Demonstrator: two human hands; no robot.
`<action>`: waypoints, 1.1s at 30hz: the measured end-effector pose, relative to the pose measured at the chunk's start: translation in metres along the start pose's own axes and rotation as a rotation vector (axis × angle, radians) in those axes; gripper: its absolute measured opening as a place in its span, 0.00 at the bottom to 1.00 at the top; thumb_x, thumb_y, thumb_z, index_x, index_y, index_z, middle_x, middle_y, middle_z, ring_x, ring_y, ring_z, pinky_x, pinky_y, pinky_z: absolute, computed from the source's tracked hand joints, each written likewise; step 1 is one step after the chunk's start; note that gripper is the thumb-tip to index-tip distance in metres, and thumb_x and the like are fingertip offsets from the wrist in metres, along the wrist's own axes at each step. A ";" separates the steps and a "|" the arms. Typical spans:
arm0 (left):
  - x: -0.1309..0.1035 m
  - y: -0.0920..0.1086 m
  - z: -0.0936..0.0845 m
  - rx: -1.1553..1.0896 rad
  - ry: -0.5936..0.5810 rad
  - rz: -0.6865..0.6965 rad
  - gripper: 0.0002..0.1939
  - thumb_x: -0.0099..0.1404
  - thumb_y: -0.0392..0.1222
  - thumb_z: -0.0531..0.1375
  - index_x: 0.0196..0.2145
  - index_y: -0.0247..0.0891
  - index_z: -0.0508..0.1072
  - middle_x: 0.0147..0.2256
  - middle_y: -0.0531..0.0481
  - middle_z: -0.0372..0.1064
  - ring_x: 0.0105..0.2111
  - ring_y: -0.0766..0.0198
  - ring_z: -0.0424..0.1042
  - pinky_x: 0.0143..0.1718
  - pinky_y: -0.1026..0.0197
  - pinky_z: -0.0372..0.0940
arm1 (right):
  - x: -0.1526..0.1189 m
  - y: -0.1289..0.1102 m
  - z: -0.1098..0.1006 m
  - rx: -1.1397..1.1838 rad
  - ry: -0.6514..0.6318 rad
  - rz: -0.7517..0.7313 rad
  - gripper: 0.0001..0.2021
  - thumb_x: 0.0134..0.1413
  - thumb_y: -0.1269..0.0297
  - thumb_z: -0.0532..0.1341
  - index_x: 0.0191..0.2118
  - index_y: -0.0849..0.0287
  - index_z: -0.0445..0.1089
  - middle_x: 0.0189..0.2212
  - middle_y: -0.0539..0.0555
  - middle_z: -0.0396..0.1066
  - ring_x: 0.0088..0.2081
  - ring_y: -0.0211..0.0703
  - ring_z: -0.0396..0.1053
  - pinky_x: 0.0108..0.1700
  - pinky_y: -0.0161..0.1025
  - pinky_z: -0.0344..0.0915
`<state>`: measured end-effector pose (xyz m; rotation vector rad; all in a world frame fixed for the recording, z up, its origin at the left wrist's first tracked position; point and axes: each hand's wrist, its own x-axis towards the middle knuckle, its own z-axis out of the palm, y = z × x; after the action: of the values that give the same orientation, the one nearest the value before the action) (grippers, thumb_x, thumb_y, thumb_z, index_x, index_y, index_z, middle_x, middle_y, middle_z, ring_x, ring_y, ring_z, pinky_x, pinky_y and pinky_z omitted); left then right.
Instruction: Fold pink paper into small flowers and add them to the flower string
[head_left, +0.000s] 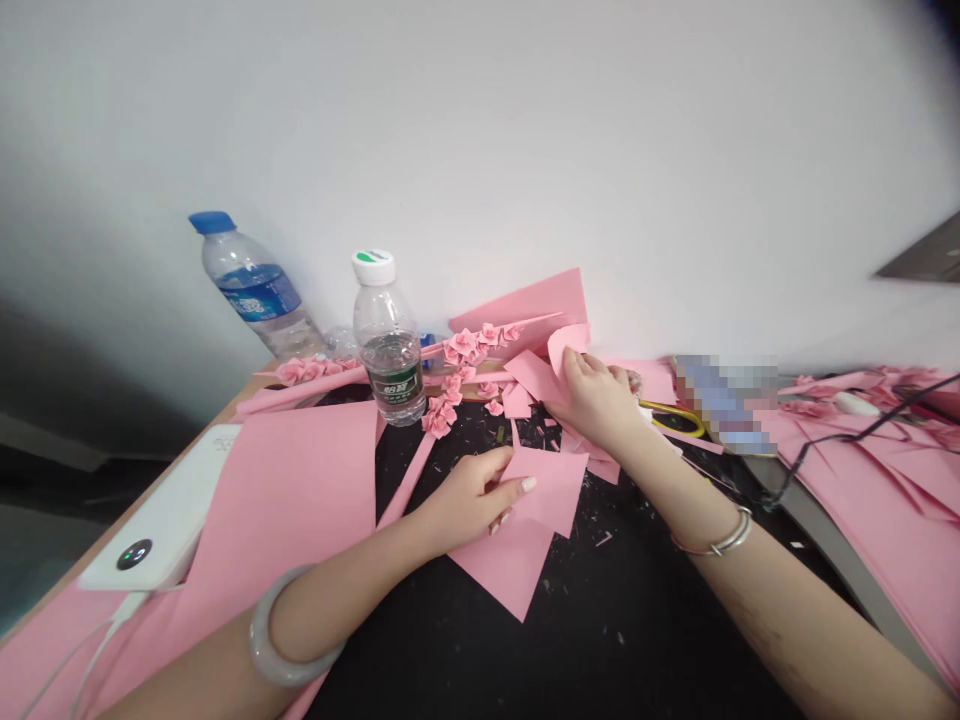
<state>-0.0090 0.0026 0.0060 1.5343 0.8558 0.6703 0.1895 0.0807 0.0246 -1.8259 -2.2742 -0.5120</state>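
Between thumb and fingers, my left hand [469, 505] holds pink paper squares [551, 485] above the black mat [600, 610]; one corner points toward me. Farther off, my right hand [600, 398] pinches a curved pink paper piece [568, 345] by its lower edge, over a pile of pink scraps. Just right of that hand lie yellow-handled scissors [682, 418], partly covered. Small pink paper flowers [463, 347] lie beyond my left hand, some on rolled paper stems.
A green-labelled bottle [394, 370] stands behind my left hand, with a blue-capped bottle [259, 290] leaning by the wall. A white power bank [161, 515] with a cable rests on large pink sheets [292, 500] at left. More pink sheets [870, 490] and a black cable lie right.
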 end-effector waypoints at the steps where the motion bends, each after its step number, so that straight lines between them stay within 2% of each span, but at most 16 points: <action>1: 0.000 0.000 0.000 0.004 -0.001 0.000 0.12 0.60 0.47 0.51 0.25 0.37 0.57 0.18 0.58 0.53 0.15 0.72 0.57 0.19 0.67 0.53 | -0.002 -0.005 0.003 -0.006 0.008 0.008 0.31 0.43 0.56 0.59 0.52 0.70 0.53 0.45 0.70 0.64 0.47 0.59 0.58 0.43 0.50 0.51; 4: 0.000 0.000 0.000 0.007 0.001 0.000 0.12 0.60 0.47 0.51 0.25 0.37 0.57 0.18 0.58 0.54 0.15 0.72 0.57 0.19 0.67 0.53 | -0.006 -0.014 0.006 -0.015 0.039 0.028 0.39 0.40 0.57 0.60 0.55 0.74 0.47 0.51 0.74 0.58 0.50 0.61 0.55 0.46 0.53 0.49; 7: 0.000 -0.001 0.001 0.016 0.020 0.006 0.11 0.60 0.46 0.51 0.25 0.37 0.58 0.18 0.58 0.54 0.15 0.71 0.57 0.19 0.67 0.53 | -0.008 -0.017 0.005 -0.020 0.052 0.041 0.33 0.45 0.65 0.57 0.56 0.74 0.46 0.51 0.73 0.59 0.48 0.59 0.58 0.49 0.53 0.47; 9: 0.000 -0.001 0.001 0.019 0.032 0.011 0.11 0.60 0.46 0.51 0.26 0.37 0.59 0.18 0.58 0.55 0.15 0.71 0.57 0.19 0.67 0.53 | -0.008 -0.016 0.002 -0.012 0.048 0.034 0.28 0.47 0.72 0.53 0.56 0.73 0.49 0.47 0.70 0.64 0.45 0.56 0.63 0.48 0.50 0.50; 11: 0.000 -0.001 0.001 0.017 0.035 0.014 0.11 0.60 0.46 0.51 0.26 0.37 0.59 0.18 0.57 0.56 0.15 0.71 0.57 0.19 0.67 0.53 | -0.006 -0.011 -0.002 -0.006 0.030 0.056 0.24 0.47 0.77 0.50 0.54 0.71 0.54 0.39 0.67 0.70 0.39 0.53 0.67 0.43 0.45 0.55; 13: 0.000 -0.001 0.000 0.013 0.029 0.012 0.11 0.60 0.46 0.52 0.25 0.37 0.58 0.18 0.58 0.55 0.15 0.71 0.57 0.19 0.67 0.53 | -0.003 -0.004 -0.009 -0.002 0.003 0.117 0.21 0.48 0.78 0.49 0.50 0.66 0.60 0.29 0.63 0.73 0.31 0.51 0.69 0.33 0.41 0.58; 16: 0.000 0.000 0.000 0.015 0.011 0.002 0.13 0.60 0.45 0.52 0.23 0.38 0.54 0.17 0.59 0.52 0.15 0.71 0.58 0.19 0.67 0.53 | 0.003 0.012 -0.026 0.071 0.058 0.127 0.20 0.53 0.75 0.47 0.51 0.61 0.62 0.25 0.58 0.73 0.25 0.48 0.69 0.26 0.38 0.57; 18: 0.000 0.001 0.000 0.022 -0.004 -0.003 0.13 0.60 0.45 0.52 0.22 0.39 0.52 0.16 0.60 0.51 0.15 0.71 0.58 0.19 0.67 0.53 | 0.007 0.024 -0.040 0.103 0.184 0.129 0.21 0.54 0.75 0.46 0.53 0.57 0.60 0.28 0.56 0.74 0.27 0.46 0.69 0.27 0.38 0.59; 20: 0.000 0.001 0.001 0.038 -0.013 -0.007 0.14 0.59 0.45 0.52 0.22 0.39 0.50 0.15 0.60 0.50 0.15 0.70 0.58 0.19 0.67 0.52 | 0.011 0.039 -0.051 0.162 0.307 0.063 0.23 0.53 0.77 0.45 0.54 0.57 0.59 0.40 0.57 0.72 0.36 0.45 0.70 0.33 0.39 0.61; 22: 0.000 0.001 0.001 0.059 -0.017 -0.010 0.15 0.59 0.45 0.52 0.21 0.39 0.49 0.15 0.61 0.49 0.14 0.70 0.58 0.19 0.67 0.52 | 0.014 0.054 -0.056 0.177 0.375 -0.014 0.23 0.53 0.77 0.44 0.53 0.57 0.61 0.49 0.55 0.66 0.47 0.45 0.65 0.42 0.41 0.61; 25: 0.000 0.000 0.001 0.086 -0.029 -0.009 0.15 0.59 0.45 0.51 0.21 0.39 0.49 0.14 0.60 0.50 0.15 0.70 0.58 0.19 0.67 0.52 | 0.015 0.078 -0.050 0.129 0.290 -0.016 0.22 0.52 0.77 0.44 0.50 0.56 0.64 0.47 0.55 0.67 0.48 0.46 0.63 0.46 0.44 0.59; 28: 0.000 0.000 0.001 0.098 -0.032 -0.005 0.14 0.59 0.45 0.51 0.21 0.39 0.49 0.14 0.60 0.51 0.15 0.70 0.58 0.19 0.67 0.52 | 0.012 0.093 -0.033 0.002 0.050 0.159 0.20 0.50 0.74 0.47 0.46 0.56 0.67 0.43 0.59 0.69 0.45 0.55 0.64 0.42 0.55 0.58; 29: 0.000 0.000 0.001 0.096 -0.032 -0.004 0.14 0.59 0.45 0.51 0.21 0.39 0.49 0.14 0.61 0.51 0.15 0.70 0.58 0.19 0.67 0.52 | 0.010 0.095 -0.027 -0.019 -0.040 0.187 0.20 0.50 0.74 0.47 0.46 0.55 0.67 0.45 0.59 0.68 0.45 0.57 0.63 0.41 0.59 0.57; 30: 0.000 0.000 0.001 0.093 -0.033 -0.003 0.15 0.59 0.45 0.51 0.21 0.39 0.49 0.14 0.61 0.50 0.15 0.70 0.58 0.19 0.67 0.52 | 0.009 0.095 -0.022 -0.021 -0.074 0.185 0.18 0.50 0.72 0.47 0.45 0.54 0.67 0.45 0.59 0.67 0.46 0.59 0.63 0.41 0.63 0.55; 32: 0.001 0.001 0.001 0.089 -0.034 -0.001 0.15 0.59 0.44 0.52 0.21 0.39 0.48 0.14 0.61 0.50 0.14 0.70 0.57 0.19 0.67 0.52 | 0.007 0.088 -0.018 -0.008 -0.147 0.140 0.16 0.53 0.63 0.48 0.46 0.55 0.66 0.49 0.60 0.65 0.48 0.64 0.59 0.40 0.67 0.52; 33: 0.001 0.001 0.001 0.090 -0.036 0.000 0.15 0.59 0.45 0.52 0.21 0.39 0.48 0.14 0.61 0.50 0.14 0.70 0.57 0.19 0.67 0.52 | 0.006 0.083 -0.018 -0.001 -0.158 0.121 0.19 0.54 0.58 0.48 0.48 0.56 0.65 0.51 0.62 0.62 0.49 0.66 0.57 0.40 0.68 0.51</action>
<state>-0.0078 0.0026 0.0068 1.6216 0.8690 0.6092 0.2670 0.0949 0.0560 -2.0559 -2.2409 -0.3617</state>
